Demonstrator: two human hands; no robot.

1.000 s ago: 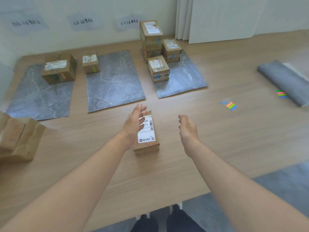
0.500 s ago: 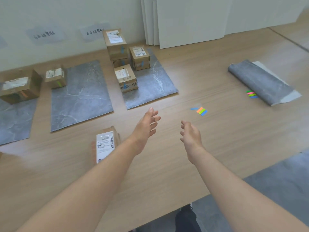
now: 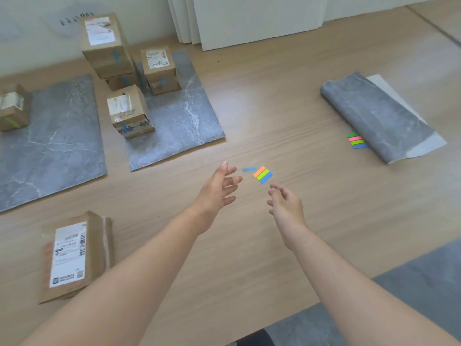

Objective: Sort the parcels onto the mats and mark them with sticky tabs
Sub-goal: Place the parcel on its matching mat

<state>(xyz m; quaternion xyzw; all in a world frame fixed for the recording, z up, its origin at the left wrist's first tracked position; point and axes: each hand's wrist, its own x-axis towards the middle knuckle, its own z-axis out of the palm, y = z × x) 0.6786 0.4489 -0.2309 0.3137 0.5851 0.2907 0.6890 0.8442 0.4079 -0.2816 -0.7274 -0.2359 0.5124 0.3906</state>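
Observation:
A flat brown parcel point(image 3: 74, 255) with a white label lies on the wooden table point(image 3: 287, 101) at the near left, apart from both hands. My left hand point(image 3: 219, 187) and my right hand point(image 3: 285, 204) hover with relaxed fingers, holding nothing, just short of a small set of orange, green and blue sticky tabs point(image 3: 262, 174). A single blue tab point(image 3: 249, 169) lies beside the set. Several labelled boxes point(image 3: 128, 112) stand on the right grey mat point(image 3: 179, 121), some with blue tabs. Another box point(image 3: 12, 108) with a green tab sits at the middle mat's point(image 3: 57, 136) far left corner.
A rolled grey mat point(image 3: 374, 116) lies at the right with a second set of coloured tabs point(image 3: 357, 141) beside it. White boards point(image 3: 249, 18) lean against the back wall. Paper signs point(image 3: 74, 20) hang above the mats. The table's near edge runs under my forearms.
The view has swung right. My left hand left the flat parcel, and both hands moved forward and right toward the sticky tabs.

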